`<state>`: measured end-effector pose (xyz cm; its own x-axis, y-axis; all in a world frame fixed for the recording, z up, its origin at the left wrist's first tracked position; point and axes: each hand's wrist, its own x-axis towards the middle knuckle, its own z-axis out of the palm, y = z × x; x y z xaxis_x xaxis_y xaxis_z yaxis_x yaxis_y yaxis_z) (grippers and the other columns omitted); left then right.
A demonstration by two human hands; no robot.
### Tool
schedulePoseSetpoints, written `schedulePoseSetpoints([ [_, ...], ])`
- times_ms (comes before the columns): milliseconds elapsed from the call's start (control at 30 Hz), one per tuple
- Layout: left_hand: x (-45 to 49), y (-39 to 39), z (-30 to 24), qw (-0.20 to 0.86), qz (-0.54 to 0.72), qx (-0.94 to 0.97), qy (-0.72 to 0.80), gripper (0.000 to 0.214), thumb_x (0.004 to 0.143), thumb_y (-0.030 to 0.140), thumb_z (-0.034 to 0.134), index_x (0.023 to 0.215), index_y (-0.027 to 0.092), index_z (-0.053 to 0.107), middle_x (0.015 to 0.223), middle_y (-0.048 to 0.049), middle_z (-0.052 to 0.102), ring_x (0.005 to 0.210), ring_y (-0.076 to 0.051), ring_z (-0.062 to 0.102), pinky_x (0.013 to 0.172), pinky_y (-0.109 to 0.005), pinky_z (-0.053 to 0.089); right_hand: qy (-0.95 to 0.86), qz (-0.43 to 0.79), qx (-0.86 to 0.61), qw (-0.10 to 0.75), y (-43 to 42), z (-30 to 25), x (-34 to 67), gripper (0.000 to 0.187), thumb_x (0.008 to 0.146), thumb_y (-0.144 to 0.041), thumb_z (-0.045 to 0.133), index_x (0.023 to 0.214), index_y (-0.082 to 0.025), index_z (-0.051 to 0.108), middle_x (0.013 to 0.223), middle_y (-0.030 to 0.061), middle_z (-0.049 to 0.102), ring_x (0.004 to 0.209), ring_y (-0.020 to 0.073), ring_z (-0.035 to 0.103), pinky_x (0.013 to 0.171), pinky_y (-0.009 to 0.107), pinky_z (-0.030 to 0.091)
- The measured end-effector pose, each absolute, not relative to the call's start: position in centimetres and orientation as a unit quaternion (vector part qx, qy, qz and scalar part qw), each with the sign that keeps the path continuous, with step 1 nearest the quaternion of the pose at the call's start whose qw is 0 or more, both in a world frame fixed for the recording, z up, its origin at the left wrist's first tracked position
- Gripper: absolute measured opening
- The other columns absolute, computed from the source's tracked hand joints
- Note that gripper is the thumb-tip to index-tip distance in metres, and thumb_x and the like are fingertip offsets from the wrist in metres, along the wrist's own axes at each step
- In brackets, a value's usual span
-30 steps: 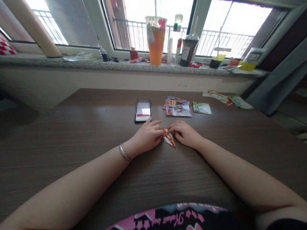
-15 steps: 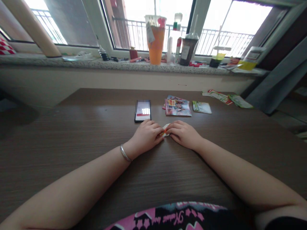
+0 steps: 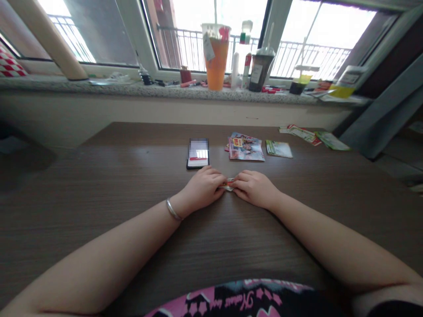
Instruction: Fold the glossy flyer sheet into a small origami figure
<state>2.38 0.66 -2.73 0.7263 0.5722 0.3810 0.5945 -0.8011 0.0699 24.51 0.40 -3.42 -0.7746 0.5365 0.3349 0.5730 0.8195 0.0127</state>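
Observation:
A small folded piece of coloured paper [image 3: 228, 184] lies on the dark wooden table [image 3: 99, 176], pinched between both hands. My left hand [image 3: 202, 189], with a silver bangle on its wrist, has its fingers curled onto the paper's left side. My right hand [image 3: 255, 188] is closed on its right side. Only a red and white sliver of the paper shows between the fingertips; the rest is hidden under them.
A phone [image 3: 198, 153] lies just beyond my left hand. Printed leaflets [image 3: 246, 147] and a green card [image 3: 279, 149] lie further back, more flyers [image 3: 302, 133] at the far right. Drink cups [image 3: 216, 55], bottles and pens crowd the stone windowsill [image 3: 132, 89].
A second ago the paper's long pointed end stuck out toward me between the hands. It has been folded up, and both hands have closed in over a much smaller piece.

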Motion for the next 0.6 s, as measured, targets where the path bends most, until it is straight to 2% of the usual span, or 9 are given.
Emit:
schedulePoseSetpoints([
  [133, 2.27, 0.56, -2.39, 0.03, -0.188, -0.932, -0.309, 0.013, 0.088, 0.026, 0.058, 0.094, 0.016, 0.065, 0.098, -0.0079, 0.069, 0.097, -0.021, 0.062, 0.094, -0.04, 0.042, -0.94, -0.062, -0.301, 0.149, 0.04, -2.85, 24.26, 0.025, 0.095, -0.03, 0.047, 0.096, -0.019, 0.069, 0.094, 0.0097, 0.068, 0.088, 0.021, 0.058, 0.08, 0.034, 0.045],
  [300, 2.15, 0.58, -2.4, 0.047, -0.202, -0.935, -0.288, 0.017, 0.093, 0.027, 0.053, 0.09, 0.018, 0.067, 0.1, -0.0051, 0.07, 0.097, -0.02, 0.061, 0.092, -0.037, 0.041, -0.937, -0.074, -0.311, 0.139, -0.2, -2.5, 24.06, 0.027, 0.095, -0.03, 0.045, 0.093, -0.019, 0.069, 0.094, 0.0086, 0.069, 0.087, 0.0203, 0.058, 0.079, 0.033, 0.044],
  [400, 2.14, 0.48, -2.36, 0.072, -0.201, -0.934, -0.287, 0.021, 0.095, 0.029, 0.051, 0.089, 0.018, 0.068, 0.1, -0.0047, 0.069, 0.092, -0.019, 0.059, 0.084, -0.035, 0.043, -0.934, -0.074, -0.321, 0.141, -0.25, -2.55, 24.0, 0.027, 0.095, -0.03, 0.045, 0.091, -0.018, 0.069, 0.094, 0.0087, 0.069, 0.087, 0.0204, 0.058, 0.078, 0.033, 0.043],
  [600, 2.45, 0.0, -1.97, 0.083, -0.144, -0.938, -0.305, 0.017, 0.093, 0.026, 0.052, 0.087, 0.017, 0.065, 0.08, -0.0038, 0.062, 0.073, -0.018, 0.056, 0.065, -0.029, 0.042, -0.931, -0.075, -0.329, 0.142, -0.25, -2.59, 23.86, 0.025, 0.094, -0.029, 0.047, 0.087, -0.018, 0.068, 0.091, 0.008, 0.069, 0.084, 0.0196, 0.059, 0.076, 0.032, 0.041],
])
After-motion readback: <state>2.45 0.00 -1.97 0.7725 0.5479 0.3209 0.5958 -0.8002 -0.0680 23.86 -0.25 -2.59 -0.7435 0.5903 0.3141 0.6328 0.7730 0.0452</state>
